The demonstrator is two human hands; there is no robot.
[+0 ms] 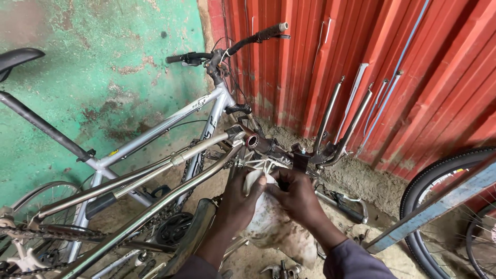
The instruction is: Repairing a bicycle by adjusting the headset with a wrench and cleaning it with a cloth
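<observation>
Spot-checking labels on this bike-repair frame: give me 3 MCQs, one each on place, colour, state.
1. Where is the white rag?
A. hung on the handlebar
B. between both hands, by the chrome frame's head tube
C. on the tyre at right

2. What colour is the corrugated wall behind the bikes?
A. red
B. yellow
C. white

3. How do the hands stand?
A. both apart from everything
B. one holds a hammer
C. both closed on the rag

Answers:
1 B: the left hand and right hand grip it just below the head tube.
2 A: the ribbed sheet is red.
3 C: fingers of both pinch the cloth.
</observation>
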